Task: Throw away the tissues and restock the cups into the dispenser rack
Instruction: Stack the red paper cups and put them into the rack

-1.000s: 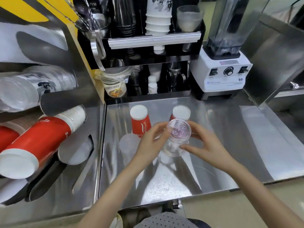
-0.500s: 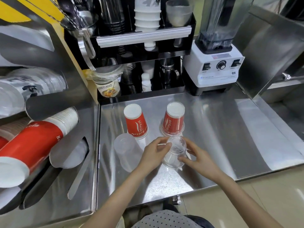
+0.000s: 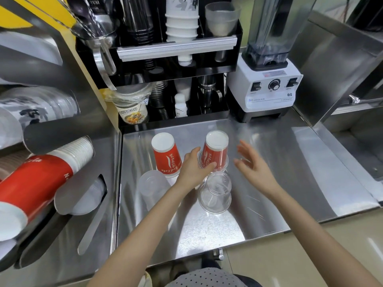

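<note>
Counter holds four upside-down cups. My left hand grips the right red cup; my right hand is spread, empty, beside it. Clear cup sits just in front, other red cup left.

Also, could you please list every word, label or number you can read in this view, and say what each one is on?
"Net Red Cola": left upside-down red paper cup; also on the right red cup.
"Q5": white blender base.
"TUSI", start cut off: dark container at top.
Chinese print on the bowl-picture cup: too blurred to read.
Blue brand and small print on the blender base: too blurred.
Lettering on the racked red cup stack: only partly visible.
</note>
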A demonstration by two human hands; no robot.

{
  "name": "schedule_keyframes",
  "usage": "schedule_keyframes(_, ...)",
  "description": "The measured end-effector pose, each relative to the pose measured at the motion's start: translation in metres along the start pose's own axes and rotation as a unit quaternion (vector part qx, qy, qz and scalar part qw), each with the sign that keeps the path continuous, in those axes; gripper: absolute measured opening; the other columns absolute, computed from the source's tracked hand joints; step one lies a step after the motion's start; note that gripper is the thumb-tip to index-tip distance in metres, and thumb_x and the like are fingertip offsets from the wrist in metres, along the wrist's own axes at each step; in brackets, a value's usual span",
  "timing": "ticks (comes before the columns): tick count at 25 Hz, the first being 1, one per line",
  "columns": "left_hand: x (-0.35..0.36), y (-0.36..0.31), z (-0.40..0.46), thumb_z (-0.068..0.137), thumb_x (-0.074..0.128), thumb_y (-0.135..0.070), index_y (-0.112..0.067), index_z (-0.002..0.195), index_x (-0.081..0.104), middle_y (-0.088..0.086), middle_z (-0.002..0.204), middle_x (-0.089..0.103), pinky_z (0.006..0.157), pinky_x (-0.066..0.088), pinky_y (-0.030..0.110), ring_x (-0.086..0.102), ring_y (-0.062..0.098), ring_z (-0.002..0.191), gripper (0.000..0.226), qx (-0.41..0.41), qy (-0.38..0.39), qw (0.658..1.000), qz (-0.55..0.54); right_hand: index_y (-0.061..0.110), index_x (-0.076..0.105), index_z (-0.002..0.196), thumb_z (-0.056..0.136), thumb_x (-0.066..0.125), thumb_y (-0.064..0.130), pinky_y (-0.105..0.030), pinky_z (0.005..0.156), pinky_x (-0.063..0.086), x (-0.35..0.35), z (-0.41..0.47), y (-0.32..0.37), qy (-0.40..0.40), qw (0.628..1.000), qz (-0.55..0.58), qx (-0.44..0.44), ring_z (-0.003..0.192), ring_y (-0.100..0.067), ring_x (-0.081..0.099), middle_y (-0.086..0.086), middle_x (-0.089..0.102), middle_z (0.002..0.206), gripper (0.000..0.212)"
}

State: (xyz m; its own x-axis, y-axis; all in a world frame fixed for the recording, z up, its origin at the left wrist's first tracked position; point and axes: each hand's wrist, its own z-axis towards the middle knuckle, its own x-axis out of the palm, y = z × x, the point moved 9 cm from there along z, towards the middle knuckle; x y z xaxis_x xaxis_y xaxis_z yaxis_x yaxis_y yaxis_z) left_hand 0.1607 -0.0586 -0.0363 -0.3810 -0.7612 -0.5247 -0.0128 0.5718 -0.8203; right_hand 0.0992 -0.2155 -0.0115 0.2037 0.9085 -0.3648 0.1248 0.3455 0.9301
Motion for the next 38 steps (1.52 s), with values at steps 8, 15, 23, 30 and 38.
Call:
schedule_keyframes(8, 0.023, 0.007, 0.027, 0.072, 0.072, -0.035, -0.013, 0.135, 0.026, 0.016, 0.135, 0.037, 0.102, 0.036, 0.038, 0.039, 0.03, 0.125, 0.081, -0.036, 0.072, 0.996, 0.044, 0.014, 0.025, 0.14, 0.074, 0.072, 0.02, -0.036, 0.108, 0.034, 0.027, 0.047, 0.018, 0.057, 0.995, -0.079, 0.004, 0.128, -0.024, 0.042, -0.01, 0.045, 0.136, 0.081)
schedule_keyframes(15, 0.025, 0.005, 0.032, 0.079, 0.066, -0.03, -0.01, 0.133, 0.025, 0.018, 0.134, 0.036, 0.103, 0.036, 0.038, 0.041, 0.031, 0.124, 0.071, -0.034, 0.048, 0.998, -0.004, 0.01, 0.042, 0.126, 0.078, 0.068, 0.015, -0.031, 0.097, 0.043, 0.024, 0.047, 0.025, 0.029, 0.998, -0.046, -0.02, 0.116, -0.02, 0.05, -0.007, 0.053, 0.127, 0.055)
schedule_keyframes(23, 0.027, 0.004, 0.033, 0.084, 0.06, -0.028, -0.005, 0.134, 0.018, 0.018, 0.138, 0.033, 0.105, 0.037, 0.04, 0.037, 0.031, 0.128, 0.069, -0.028, 0.08, 0.996, -0.004, 0.011, 0.043, 0.125, 0.078, 0.068, 0.017, -0.036, 0.101, 0.043, 0.025, 0.047, 0.029, 0.032, 0.998, -0.049, -0.031, 0.117, -0.021, 0.05, -0.008, 0.051, 0.129, 0.054)
schedule_keyframes(30, 0.028, 0.006, 0.035, 0.084, 0.059, -0.03, -0.009, 0.136, 0.015, 0.015, 0.142, 0.03, 0.104, 0.039, 0.048, 0.037, 0.031, 0.129, 0.071, -0.035, 0.096, 0.995, -0.003, 0.013, 0.044, 0.125, 0.079, 0.066, 0.018, -0.037, 0.101, 0.043, 0.025, 0.046, 0.031, 0.023, 0.997, -0.062, -0.035, 0.117, -0.022, 0.051, -0.009, 0.05, 0.131, 0.051)
schedule_keyframes(38, 0.023, 0.007, 0.037, 0.082, 0.061, -0.03, -0.011, 0.134, 0.025, 0.016, 0.139, 0.037, 0.105, 0.038, 0.041, 0.042, 0.03, 0.126, 0.066, -0.012, 0.071, 0.997, 0.01, 0.012, 0.039, 0.129, 0.071, 0.074, 0.021, -0.028, 0.096, 0.038, 0.028, 0.05, 0.025, 0.006, 0.989, -0.143, -0.021, 0.116, -0.023, 0.048, -0.011, 0.044, 0.127, 0.068)
